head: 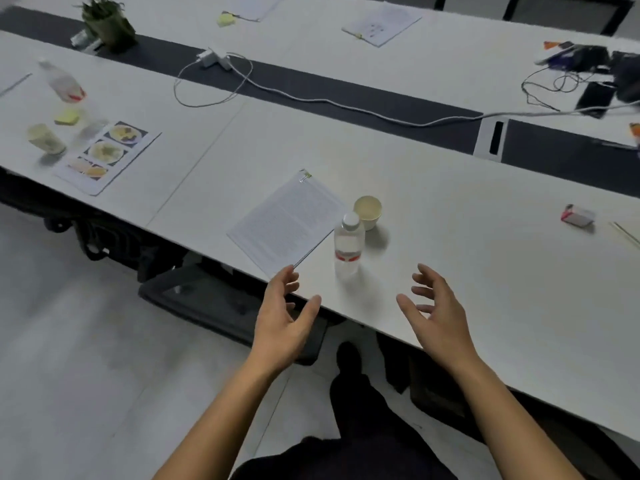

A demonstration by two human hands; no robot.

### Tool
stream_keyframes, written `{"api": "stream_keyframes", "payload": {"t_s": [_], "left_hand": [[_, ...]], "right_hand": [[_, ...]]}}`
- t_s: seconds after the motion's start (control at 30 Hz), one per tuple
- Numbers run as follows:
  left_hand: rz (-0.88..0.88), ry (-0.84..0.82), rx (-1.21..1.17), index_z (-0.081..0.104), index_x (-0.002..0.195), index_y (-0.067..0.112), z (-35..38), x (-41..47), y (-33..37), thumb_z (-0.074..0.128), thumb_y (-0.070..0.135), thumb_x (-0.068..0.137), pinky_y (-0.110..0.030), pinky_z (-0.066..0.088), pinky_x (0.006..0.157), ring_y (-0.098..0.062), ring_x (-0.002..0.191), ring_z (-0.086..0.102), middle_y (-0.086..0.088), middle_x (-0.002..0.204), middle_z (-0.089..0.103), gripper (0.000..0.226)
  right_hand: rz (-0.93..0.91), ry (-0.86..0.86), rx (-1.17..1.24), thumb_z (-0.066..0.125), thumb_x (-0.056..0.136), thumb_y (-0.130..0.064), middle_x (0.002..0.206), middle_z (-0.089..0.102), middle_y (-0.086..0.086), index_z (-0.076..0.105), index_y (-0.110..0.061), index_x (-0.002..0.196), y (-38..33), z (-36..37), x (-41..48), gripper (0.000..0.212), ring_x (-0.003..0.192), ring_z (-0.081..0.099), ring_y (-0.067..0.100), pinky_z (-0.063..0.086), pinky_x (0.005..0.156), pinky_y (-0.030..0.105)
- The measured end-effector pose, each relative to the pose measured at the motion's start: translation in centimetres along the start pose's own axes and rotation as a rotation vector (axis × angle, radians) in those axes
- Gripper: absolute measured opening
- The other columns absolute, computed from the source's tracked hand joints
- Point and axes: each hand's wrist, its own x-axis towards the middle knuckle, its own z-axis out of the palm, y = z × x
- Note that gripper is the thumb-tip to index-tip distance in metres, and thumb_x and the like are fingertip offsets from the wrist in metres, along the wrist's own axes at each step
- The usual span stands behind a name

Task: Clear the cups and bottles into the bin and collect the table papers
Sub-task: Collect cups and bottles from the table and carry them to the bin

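A clear water bottle (348, 245) with a white cap and red label stands upright near the table's front edge. Just behind it sits a pale paper cup (367, 212). A clipped stack of printed papers (285, 221) lies to the bottle's left, one corner at the edge. My left hand (285, 315) hovers open at the table edge, fingertips near the papers' front corner. My right hand (436, 311) hovers open over the table, right of the bottle. Neither touches anything. Far left lie a second bottle (62, 81), a second cup (45, 138) and a sheet with food pictures (104, 155).
A white cable (311, 98) and charger run along the dark centre strip. A potted plant (107, 22) stands far left, more papers (381, 24) on the far table, black electronics (595, 74) at the right. A small red-white box (577, 215) lies right. Chairs stand under the table.
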Motion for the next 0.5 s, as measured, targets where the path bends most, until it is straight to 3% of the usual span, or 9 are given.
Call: {"api": "stream_keyframes", "payload": {"t_s": [0.13, 0.33, 0.4, 0.5], "left_hand": [[-0.092, -0.072, 0.041, 0.02, 0.154, 0.03, 5.4, 5.0, -0.2, 0.076, 0.051, 0.079, -0.041, 0.043, 0.109, 0.004, 0.135, 0.035, 0.016, 0.15, 0.029, 0.096], [-0.221, 0.097, 0.073, 0.004, 0.154, 0.037, 11.5, 9.9, 0.3, 0.084, 0.061, 0.062, -0.044, 0.033, 0.117, -0.01, 0.146, 0.023, 0.015, 0.154, 0.018, 0.124], [-0.26, 0.153, 0.099, 0.01, 0.154, 0.034, 12.6, 11.9, 0.1, 0.084, 0.06, 0.061, -0.043, 0.033, 0.117, -0.011, 0.147, 0.023, 0.015, 0.155, 0.02, 0.121], [-0.295, 0.231, 0.074, 0.041, 0.14, 0.026, 13.3, 14.6, -0.8, 0.084, 0.053, 0.067, -0.041, 0.044, 0.107, -0.01, 0.132, 0.045, 0.008, 0.141, 0.047, 0.09]], "right_hand": [[0.09, 0.017, 0.007, 0.069, 0.091, -0.029, 0.134, 0.053, -0.011, 0.038, -0.03, 0.147, 2.1, 0.4, 6.5, 0.064, 0.115, 0.056, 0.005, 0.053, 0.095, 0.035], [0.102, -0.068, -0.056, 0.074, 0.086, -0.034, 0.148, 0.035, -0.007, 0.023, -0.026, 0.155, 3.4, 3.9, 17.6, 0.086, 0.124, 0.05, 0.009, 0.05, 0.101, 0.038], [0.093, -0.088, -0.079, 0.08, 0.078, -0.042, 0.158, 0.019, -0.005, 0.013, -0.029, 0.157, 3.7, 5.7, 20.7, 0.104, 0.138, 0.04, 0.013, 0.044, 0.109, 0.039], [0.052, -0.097, -0.113, 0.087, 0.067, -0.046, 0.165, -0.004, -0.001, 0.0, -0.031, 0.158, 4.0, 8.5, 23.9, 0.127, 0.152, 0.01, 0.016, 0.023, 0.118, 0.029]]}}
